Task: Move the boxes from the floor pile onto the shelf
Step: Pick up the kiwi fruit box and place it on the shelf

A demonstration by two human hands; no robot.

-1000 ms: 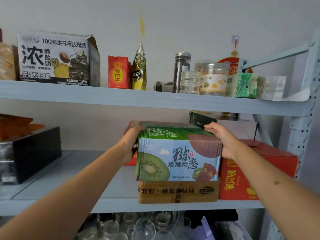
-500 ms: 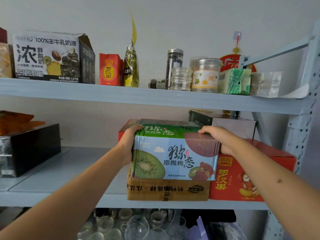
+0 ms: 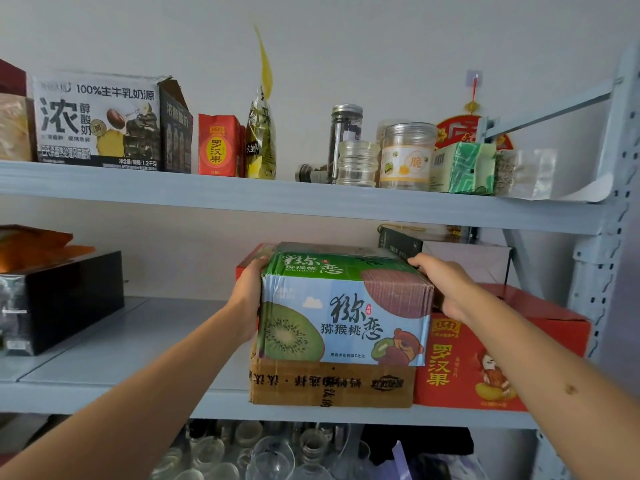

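A blue and green kiwi box (image 3: 343,313) sits on top of a brown cardboard box (image 3: 330,384) on the middle shelf (image 3: 121,344). My left hand (image 3: 247,297) grips the kiwi box's left side, fingers curled over its top edge. My right hand (image 3: 441,287) holds its right side, with fingers over the top right corner. A red box (image 3: 485,358) stands directly right of the stack, touching it. Behind the kiwi box another red box (image 3: 247,259) shows only a corner.
A black box (image 3: 65,299) with orange packets on top stands at the shelf's left. The top shelf (image 3: 277,199) carries a milk carton box (image 3: 100,123), jars and packets. Glassware (image 3: 270,452) fills the shelf below. A metal upright (image 3: 606,237) bounds the right.
The kiwi box and both hands have hardly moved on the stack; the view has shifted slightly, so the shelf contents sit a little further left in the frame.
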